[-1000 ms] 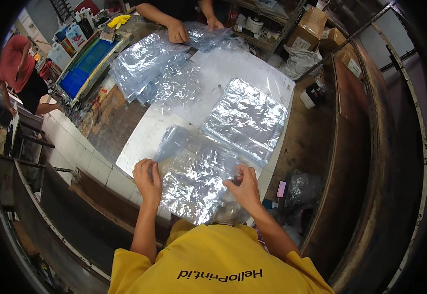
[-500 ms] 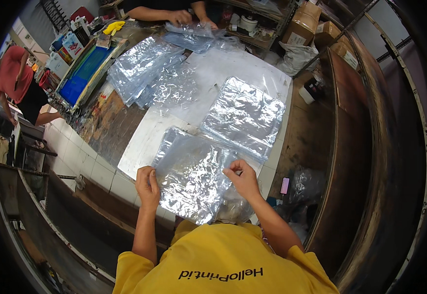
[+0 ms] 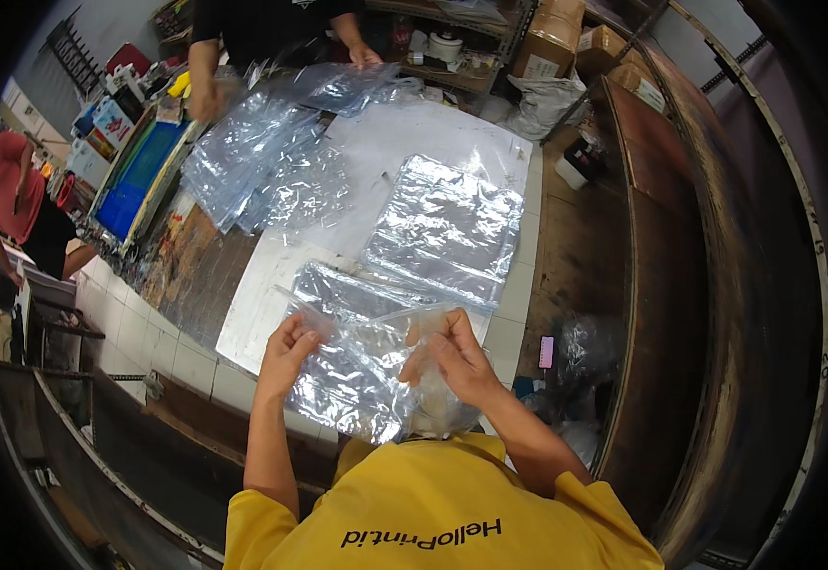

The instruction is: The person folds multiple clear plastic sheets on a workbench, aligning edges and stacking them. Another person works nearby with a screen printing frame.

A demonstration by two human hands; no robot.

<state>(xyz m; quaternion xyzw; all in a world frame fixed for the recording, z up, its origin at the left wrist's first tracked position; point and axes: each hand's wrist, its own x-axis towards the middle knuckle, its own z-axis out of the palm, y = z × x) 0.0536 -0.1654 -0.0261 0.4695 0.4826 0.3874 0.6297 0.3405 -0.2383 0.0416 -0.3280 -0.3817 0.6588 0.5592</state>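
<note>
A clear plastic bag (image 3: 352, 380) hangs between my hands at the near edge of the table, its top edge dipping in the middle. My left hand (image 3: 288, 353) pinches its upper left corner, with thumb and fingers closed. At the upper right, my right hand (image 3: 461, 366) has the plastic between its thumb and fingers, some of them seen through the film. Just beyond lies a small stack of clear bags (image 3: 338, 285), partly hidden by the held one. A neater, thicker stack of clear bags (image 3: 447, 228) lies farther right.
Loose clear bags (image 3: 243, 166) are heaped at the far left of the white board (image 3: 423, 123). A co-worker's hands (image 3: 365, 55) are at the far side. A blue screen frame (image 3: 148, 166) stands left; a phone (image 3: 547, 352) and wooden shelving (image 3: 666, 285) are at the right.
The held bag's top edge has gone from spread flat to lifted and sagging. My right hand has turned and its fingers spread behind the film. The co-worker's one hand has moved left.
</note>
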